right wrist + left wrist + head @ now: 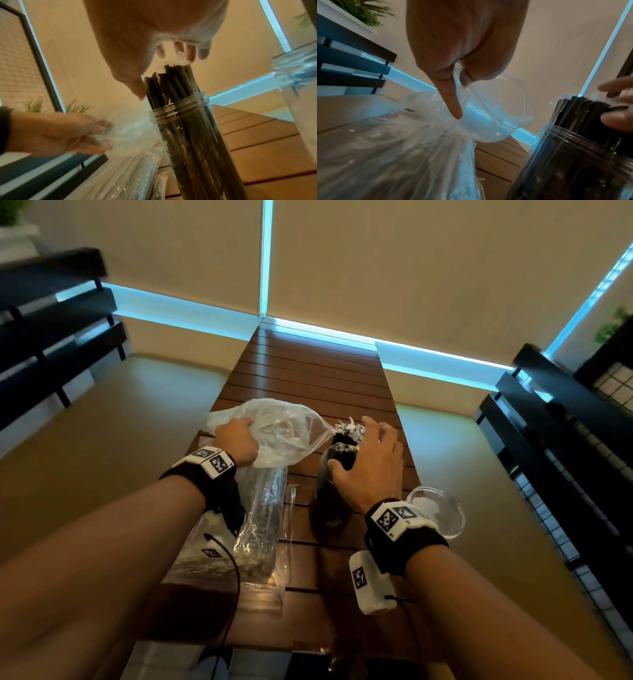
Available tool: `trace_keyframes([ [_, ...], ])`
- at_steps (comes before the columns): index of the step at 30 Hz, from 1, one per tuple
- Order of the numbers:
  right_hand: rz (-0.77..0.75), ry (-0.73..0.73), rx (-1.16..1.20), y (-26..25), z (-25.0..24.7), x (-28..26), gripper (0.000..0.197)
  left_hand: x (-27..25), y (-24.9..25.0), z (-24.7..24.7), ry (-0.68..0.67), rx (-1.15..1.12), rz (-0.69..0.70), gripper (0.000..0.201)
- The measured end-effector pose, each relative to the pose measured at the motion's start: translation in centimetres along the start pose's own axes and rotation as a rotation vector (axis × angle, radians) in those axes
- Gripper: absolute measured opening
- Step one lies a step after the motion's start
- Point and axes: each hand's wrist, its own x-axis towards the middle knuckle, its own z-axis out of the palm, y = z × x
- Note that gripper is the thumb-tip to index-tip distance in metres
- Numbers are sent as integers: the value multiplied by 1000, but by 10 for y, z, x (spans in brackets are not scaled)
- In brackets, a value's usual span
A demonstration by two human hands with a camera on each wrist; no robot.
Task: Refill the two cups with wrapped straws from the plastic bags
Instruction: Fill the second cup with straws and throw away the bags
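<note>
On the slatted wooden table (308, 371) a tall clear cup (330, 501) stands packed with black wrapped straws (173, 83). My right hand (371, 453) hovers over the straw tops with fingers (190, 52) spread and fairly straight, and the thumb (135, 86) touches the side of the bundle. My left hand (236, 440) grips the bunched top of a clear plastic bag (281, 433) just left of the cup. In the left wrist view the index finger (452, 100) points down along the bag (419, 148). A second clear cup (442, 515) stands by my right wrist.
A long clear bag of wrapped straws (260, 529) lies flat on the table under my left wrist, and another bag (195, 556) is at the near left corner. Dark slatted benches (561, 419) flank the narrow table. The table's far half is bare wood.
</note>
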Motion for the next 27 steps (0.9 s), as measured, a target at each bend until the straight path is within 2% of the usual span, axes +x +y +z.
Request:
trace_keyframes([
  [3,-262,157,-46,-14,7,-4,50,1,16,3,9,-104,114,55],
  [6,-495,122,-75,-28,23,-10,21,-5,19,-1,-42,-185,215,58],
  [8,-545,-65,-12,-37,37,-13,10,-7,6,-6,-43,-278,200,66],
  [10,-515,-341,40,-46,52,-16,11,-5,-21,-12,42,-315,93,63],
  [12,-499,-626,-19,-56,67,-22,26,-7,-57,-18,58,-197,-41,52],
  [14,-517,-837,-116,-64,82,-33,46,-17,-89,-20,-68,8,-170,45],
  [15,-543,-878,-175,-68,90,-40,59,-23,-104,-18,-156,91,-215,43],
  [17,-599,-838,-271,-73,103,-51,81,-37,-127,-9,-327,138,-280,51],
  [18,-616,-783,-286,-76,107,-56,81,-43,-135,-6,-391,94,-317,53],
  [20,-640,-692,-252,-80,109,-60,60,-55,-141,0,-480,-71,-390,50],
  [22,-657,-659,-218,-81,108,-60,45,-61,-139,-2,-470,-155,-398,54],
  [27,-578,-544,-74,-84,94,-54,26,-71,-130,-26,-329,-304,-310,70],
])
